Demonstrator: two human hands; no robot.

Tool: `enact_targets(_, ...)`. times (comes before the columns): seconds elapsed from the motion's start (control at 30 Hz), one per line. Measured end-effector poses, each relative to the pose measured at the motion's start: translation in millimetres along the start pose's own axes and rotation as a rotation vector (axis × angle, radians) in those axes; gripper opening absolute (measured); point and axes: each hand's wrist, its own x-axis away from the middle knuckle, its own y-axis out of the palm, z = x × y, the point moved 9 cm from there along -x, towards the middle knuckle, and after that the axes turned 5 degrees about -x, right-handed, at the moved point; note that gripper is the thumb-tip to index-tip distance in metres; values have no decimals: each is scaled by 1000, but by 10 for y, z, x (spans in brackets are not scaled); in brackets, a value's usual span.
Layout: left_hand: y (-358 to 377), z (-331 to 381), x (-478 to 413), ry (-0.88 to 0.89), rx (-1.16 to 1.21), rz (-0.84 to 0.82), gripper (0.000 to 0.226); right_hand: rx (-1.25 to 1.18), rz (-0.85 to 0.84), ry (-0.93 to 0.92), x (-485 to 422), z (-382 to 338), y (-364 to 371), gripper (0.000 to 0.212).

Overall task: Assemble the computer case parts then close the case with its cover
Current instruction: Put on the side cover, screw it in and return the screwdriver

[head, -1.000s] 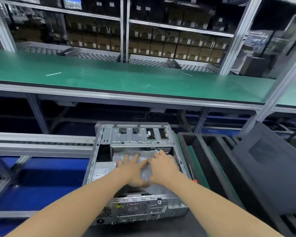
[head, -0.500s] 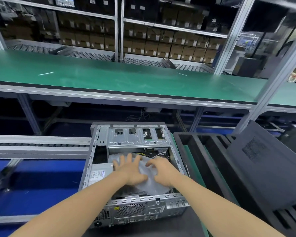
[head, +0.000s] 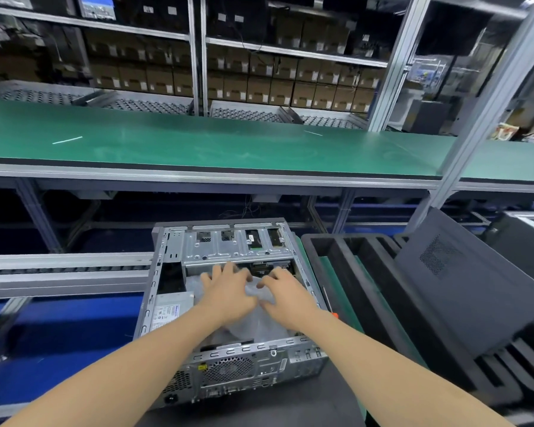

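Right now both hands are down inside the open case (head: 259, 365), which lies on its side at the near edge of the station, rear panel toward the person. The left hand (head: 228, 291) lies flat, fingers spread, on a clear bag (head: 259, 326) in the middle bay, probably to press the wrapped part down below the frame. The right hand (head: 287, 298), just beside it at 3 o'clock, has its fingers bent onto the same bag; whether they pinch it or only press, I cannot tell. The power unit (head: 173, 309) sits at 9 o'clock of the hands, the drive cage (head: 238, 245) at 12. The cover (head: 463, 288) leans in a foam rack (head: 336, 260) at 3 o'clock of the case, well apart from it, likely parked upright within reach for closing. By my reading, fitting is under way and closing has not yet begun.
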Motion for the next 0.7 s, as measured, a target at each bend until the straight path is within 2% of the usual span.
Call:
enact_targets(0.03,-112,64,-13,16,99,78,37,-44,59,3,10,3,-99,38)
enact_targets(0.1,-248,205,-51,11,392,123,20,-123,147,23,32,33,-314,32)
enact_targets(0.17,-318,377,-111,-41,626,111,17,-209,216,66,63,127,-548,33)
enact_targets(0.23,-389,613,-183,-66,754,109,18,-253,282,115,120,292,-795,35)
enact_targets(0.33,-381,1080,-332,-68,898,74,20,-303,382,164,276,649,-1145,31)
enact_targets(0.5,-163,2125,-544,-63,1000,-10,16,-355,542,255,766,1477,-1639,24)
enact_targets(0.7,404,3637,-739,-85,1210,-289,22,-199,619,443,1580,2693,-2199,29)
